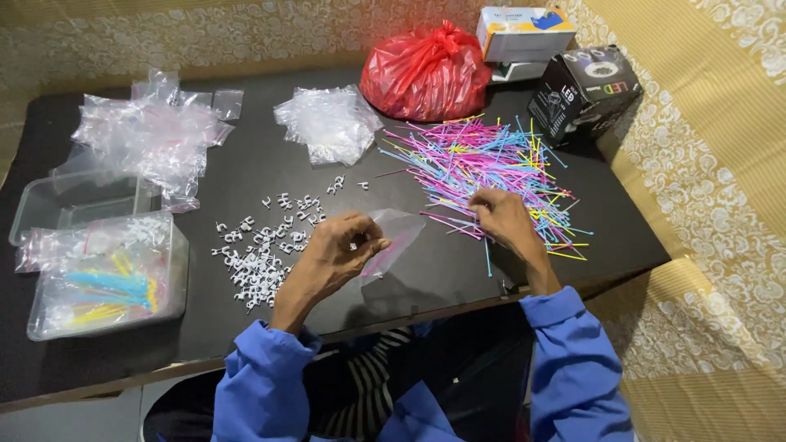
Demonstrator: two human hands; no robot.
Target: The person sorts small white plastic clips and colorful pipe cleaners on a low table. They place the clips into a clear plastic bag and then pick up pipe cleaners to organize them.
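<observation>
- Blue sleeves (573, 368) come in over the near edge of the black table (458, 274), both forearms angled inward.
- The left hand (340, 250) is curled, fingertips pinched on the mouth of a small clear bag (393, 237), which hangs just to its right, touching the tabletop.
- The right hand (503, 217) lies palm down, fingers drawn together on the near edge of a heap of coloured plastic sticks (483, 164); what it pinches, I cannot tell.
- Left of the left hand, small white clips (262, 250) lie scattered; bare table shows between the hands.
- Further left stand clear tubs of filled bags (106, 278).
- Beyond the hands: empty clear bags (327, 123), a red sack (426, 74), boxes (581, 90) at the far right corner.
</observation>
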